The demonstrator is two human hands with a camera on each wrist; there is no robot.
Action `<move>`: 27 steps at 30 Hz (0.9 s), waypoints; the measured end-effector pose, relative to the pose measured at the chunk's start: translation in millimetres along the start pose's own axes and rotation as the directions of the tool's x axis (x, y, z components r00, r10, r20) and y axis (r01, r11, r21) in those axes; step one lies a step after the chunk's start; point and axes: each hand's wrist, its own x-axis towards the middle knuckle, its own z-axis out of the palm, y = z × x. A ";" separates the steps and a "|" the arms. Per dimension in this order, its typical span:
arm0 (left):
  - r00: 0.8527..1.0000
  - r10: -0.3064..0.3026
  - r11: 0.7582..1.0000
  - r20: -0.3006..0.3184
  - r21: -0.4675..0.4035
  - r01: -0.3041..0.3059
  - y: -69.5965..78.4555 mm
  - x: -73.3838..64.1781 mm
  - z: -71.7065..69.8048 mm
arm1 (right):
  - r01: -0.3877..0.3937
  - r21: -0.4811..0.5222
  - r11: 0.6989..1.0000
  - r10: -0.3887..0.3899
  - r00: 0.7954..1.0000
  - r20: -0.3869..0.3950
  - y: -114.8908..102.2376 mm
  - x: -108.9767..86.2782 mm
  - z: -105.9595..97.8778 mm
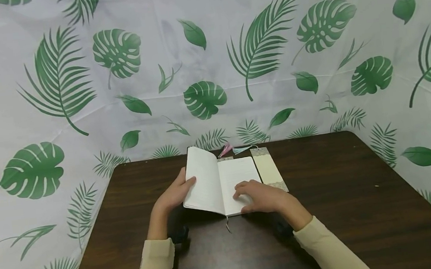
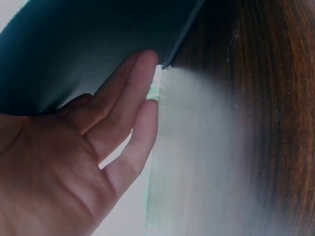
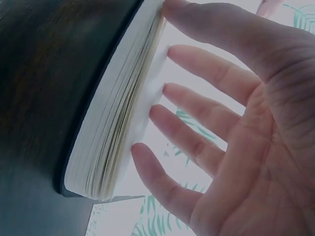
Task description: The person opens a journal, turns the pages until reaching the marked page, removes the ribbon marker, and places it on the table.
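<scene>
In the head view, a person in cream sleeves works at a dark wood-grain table (image 1: 346,234), where a blank-looking notebook (image 1: 238,171) lies open between two hands, its left half tilted up. The left hand (image 1: 174,194) grips that half, thumb on the page; the right hand (image 1: 264,195), loosely bent and grasping nothing, rests its fingertips on the facing page. A cream bookmark (image 1: 269,168) with a pale blue tassel (image 1: 242,149) lies just beside the notebook's right edge; a pink tassel (image 1: 225,150) shows beyond it. In the left wrist view, extended fingers sit against the dark cover (image 2: 98,39), a broad support that should keep it steady. The right wrist view shows fingers spread over the page above the stacked page edges (image 3: 106,147); light, flat pressure there would likely hold the spread open without creasing the paper.
</scene>
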 end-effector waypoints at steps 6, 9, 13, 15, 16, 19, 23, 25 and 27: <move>1.000 0.008 1.000 0.011 -0.013 -0.007 0.0 0.3 0.2 | 0.020 -0.013 1.000 -0.020 1.000 -0.008 2.1 -0.3 -0.9; 1.000 0.006 1.000 0.007 -0.013 -0.006 0.1 0.0 0.1 | 0.007 -0.020 1.000 -0.008 1.000 -0.015 1.9 -0.5 -1.6; 1.000 0.007 1.000 0.006 -0.012 -0.007 0.2 0.1 -0.1 | -0.010 -0.031 0.999 0.009 1.000 -0.022 -1.3 -1.8 -2.9; 1.000 0.008 1.000 0.006 -0.012 -0.008 0.5 0.2 0.2 | -0.017 -0.059 0.998 0.015 0.999 -0.028 -3.9 -3.3 -3.6; 1.000 0.010 1.000 0.008 -0.012 -0.010 0.8 0.2 0.5 | -0.031 -0.074 0.997 0.029 0.999 -0.031 -5.1 -4.2 -4.0; 1.000 0.008 1.000 0.005 -0.013 -0.008 2.0 0.2 1.1 | -0.117 -0.106 0.987 0.113 0.993 -0.046 -5.2 -6.2 -5.7; 1.000 0.008 1.000 0.008 -0.025 -0.008 2.3 0.2 1.1 | -0.206 -0.101 0.973 0.195 0.974 -0.111 3.5 -6.3 -11.4; 1.000 0.015 0.999 0.009 -0.029 -0.014 1.6 0.4 0.9 | -0.194 -0.087 0.977 0.177 0.969 -0.170 8.9 -6.0 -15.3; 1.000 0.016 0.999 0.004 -0.032 -0.016 0.8 0.7 0.9 | -0.179 -0.055 0.982 0.162 0.961 -0.225 12.6 -5.3 -18.4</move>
